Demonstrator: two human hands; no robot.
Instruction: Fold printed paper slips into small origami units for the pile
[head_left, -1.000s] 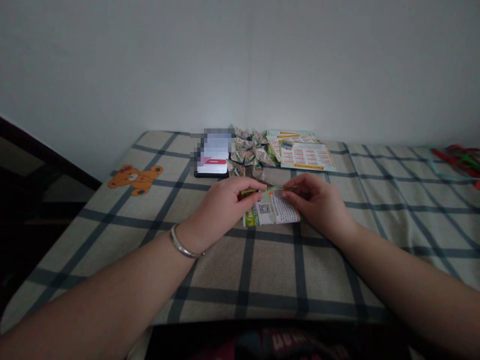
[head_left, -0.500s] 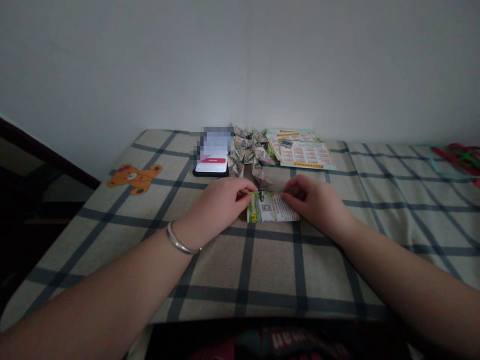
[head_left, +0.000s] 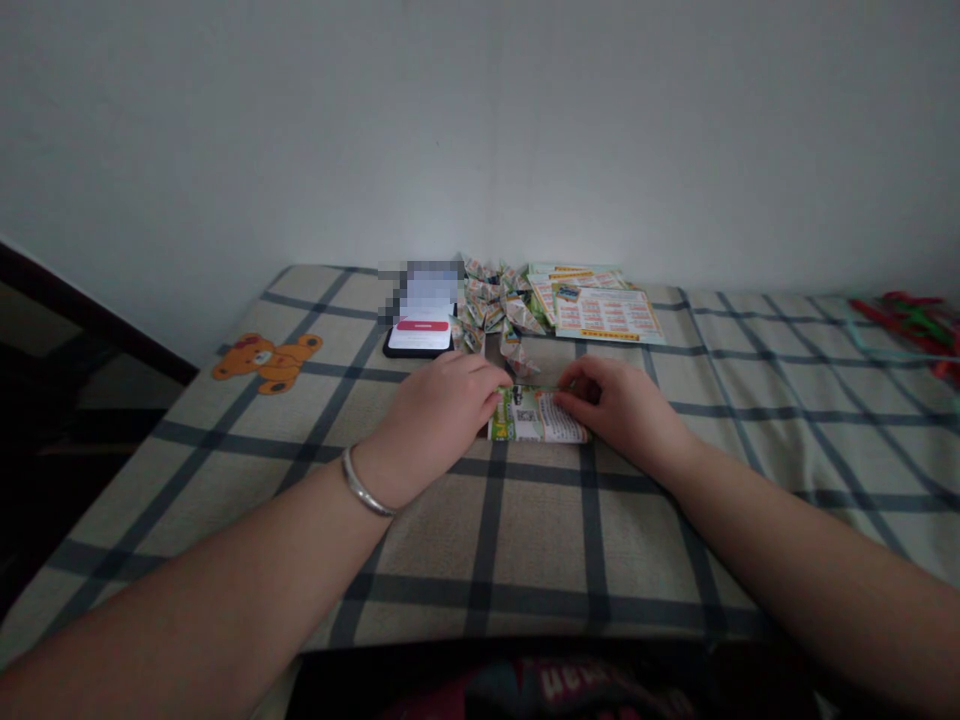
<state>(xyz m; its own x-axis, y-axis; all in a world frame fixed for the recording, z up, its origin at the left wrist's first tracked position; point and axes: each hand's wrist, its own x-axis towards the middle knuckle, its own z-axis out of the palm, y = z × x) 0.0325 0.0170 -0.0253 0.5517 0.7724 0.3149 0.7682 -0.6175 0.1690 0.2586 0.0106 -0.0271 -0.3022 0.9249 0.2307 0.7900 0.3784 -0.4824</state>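
Observation:
A small printed sheet of paper (head_left: 534,420), green and white with a QR code, lies in front of me on the checked cloth. It looks folded along its far edge. My left hand (head_left: 450,405) pinches its far left corner, and a silver bangle circles that wrist. At the far right corner my right hand (head_left: 619,405) grips the same paper between thumb and fingers. Just beyond the hands sit several folded paper pieces (head_left: 517,315) with pointed tips. The fingertips on the far side of the paper are partly hidden.
A phone (head_left: 420,335) with a lit screen lies left of the folded pieces. To their right is a stack of printed sheets (head_left: 611,315). A teddy bear figure (head_left: 266,362) shows on the cloth at left. Red and green items (head_left: 911,315) lie far right, and a wall rises behind.
My left hand's fingers have closed further over the paper's left corner. Both hands still hold the paper, which has hardly moved. The view has shifted slightly.

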